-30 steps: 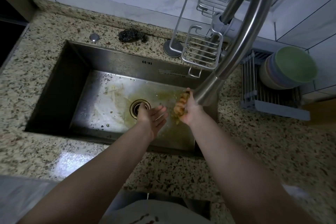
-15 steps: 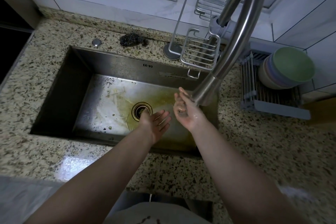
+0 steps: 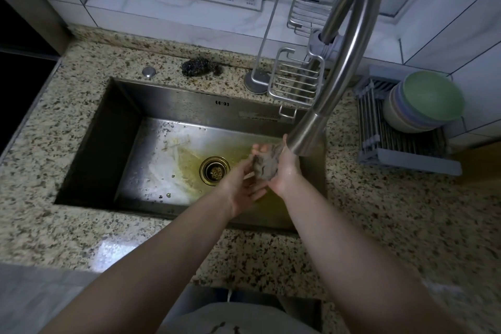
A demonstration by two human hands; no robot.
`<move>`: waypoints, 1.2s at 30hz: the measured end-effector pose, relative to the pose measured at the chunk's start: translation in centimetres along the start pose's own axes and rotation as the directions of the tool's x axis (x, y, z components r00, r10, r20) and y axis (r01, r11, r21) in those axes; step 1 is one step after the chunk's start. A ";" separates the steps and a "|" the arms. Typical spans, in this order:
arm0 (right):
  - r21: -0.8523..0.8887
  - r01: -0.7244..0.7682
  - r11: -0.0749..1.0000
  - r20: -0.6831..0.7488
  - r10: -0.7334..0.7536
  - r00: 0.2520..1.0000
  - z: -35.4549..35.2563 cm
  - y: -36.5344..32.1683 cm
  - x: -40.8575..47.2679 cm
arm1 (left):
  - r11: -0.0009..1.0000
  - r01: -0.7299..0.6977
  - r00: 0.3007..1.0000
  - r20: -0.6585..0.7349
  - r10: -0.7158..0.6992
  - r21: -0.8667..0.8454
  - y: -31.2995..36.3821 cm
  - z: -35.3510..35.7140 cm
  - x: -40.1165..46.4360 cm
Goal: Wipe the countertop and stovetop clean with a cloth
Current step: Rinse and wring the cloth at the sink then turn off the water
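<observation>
Over the stained sink point(image 3: 130, 127) set in the speckled counter point(image 3: 379, 211), both hands, left point(image 3: 241, 190) and right point(image 3: 284, 171), close around a grey cloth point(image 3: 264, 167) at frame centre under the faucet point(image 3: 311, 130), seemingly to rinse it.

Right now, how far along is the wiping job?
Done: nothing on the countertop clearly looks wiped, and the stovetop isn't in view. In hand: both hands, left hand and right hand, hold a blurred grey wad, probably the cloth, under the faucet over the sink. Left: apparently all the wiping.
</observation>
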State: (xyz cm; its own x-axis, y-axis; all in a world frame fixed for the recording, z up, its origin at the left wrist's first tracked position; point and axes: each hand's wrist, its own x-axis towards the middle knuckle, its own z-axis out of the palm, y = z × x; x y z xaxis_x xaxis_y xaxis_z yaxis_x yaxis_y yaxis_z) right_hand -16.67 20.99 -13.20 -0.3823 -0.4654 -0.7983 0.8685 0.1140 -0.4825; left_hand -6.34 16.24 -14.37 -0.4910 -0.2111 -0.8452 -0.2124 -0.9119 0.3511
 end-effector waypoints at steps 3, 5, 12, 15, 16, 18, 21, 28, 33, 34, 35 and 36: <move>-0.422 0.077 0.903 0.033 -0.069 0.997 -0.6 0.8 -0.6 | 1.000 0.010 0.999 0.036 -0.009 -0.011 0.2 0.3 -0.6; -0.504 0.110 0.857 0.039 -0.105 0.994 -1.2 1.0 -1.0 | 0.999 -0.033 0.999 0.012 0.033 -0.019 0.5 0.2 -0.6; -0.230 0.138 0.963 0.117 -0.114 0.987 -3.6 0.3 -1.9 | 0.966 -0.258 0.962 -0.083 0.260 0.035 2.3 0.5 -1.3; -0.233 0.143 0.962 0.070 -0.131 0.989 -4.0 -0.1 -1.3 | 0.952 -0.297 0.949 -0.082 0.303 0.077 2.7 0.7 -1.4; -0.280 0.156 0.947 0.072 -0.141 0.987 -3.9 -0.1 -1.5 | 0.948 -0.306 0.947 -0.076 0.312 0.088 2.8 0.8 -1.3; -0.409 0.189 0.893 0.083 -0.170 0.982 -3.4 -0.2 -1.9 | 0.946 -0.311 0.948 -0.037 0.316 0.092 3.0 0.8 -1.4; -0.552 0.283 0.785 -0.019 -0.351 0.936 -2.9 -0.2 -2.0 | 0.936 -0.335 0.940 -0.031 0.340 0.110 3.3 0.8 -1.5; -0.180 0.222 0.958 0.010 -0.224 0.975 -3.3 -0.7 -2.5 | 0.967 -0.253 0.964 -0.073 0.255 0.039 4.0 0.2 -0.9; -0.237 0.187 0.953 -0.004 -0.193 0.981 -3.8 -1.1 -2.8 | 0.928 -0.357 0.933 -0.009 0.360 0.104 4.0 -0.4 -0.5; -0.290 0.205 0.935 -0.046 -0.228 0.973 -3.7 -1.0 -2.6 | 0.906 -0.404 0.914 0.004 0.406 0.125 4.1 -0.5 -0.5; -0.348 0.237 0.907 -0.081 -0.281 0.956 -3.6 -0.9 -2.5 | 0.887 -0.436 0.897 -0.009 0.443 0.153 4.0 -0.5 -0.5; -0.403 0.269 0.875 -0.107 -0.337 0.935 -3.5 -0.8 -2.5 | 0.870 -0.449 0.881 -0.066 0.469 0.203 3.8 -0.6 -0.4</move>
State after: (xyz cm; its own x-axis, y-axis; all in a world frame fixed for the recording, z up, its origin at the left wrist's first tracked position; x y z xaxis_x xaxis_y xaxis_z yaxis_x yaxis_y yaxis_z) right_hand -17.50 25.19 -12.09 -0.6840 -0.3802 -0.6226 0.5294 0.3283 -0.7822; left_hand -6.46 12.65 -12.95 -0.4766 -0.6370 -0.6058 -0.1361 -0.6274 0.7667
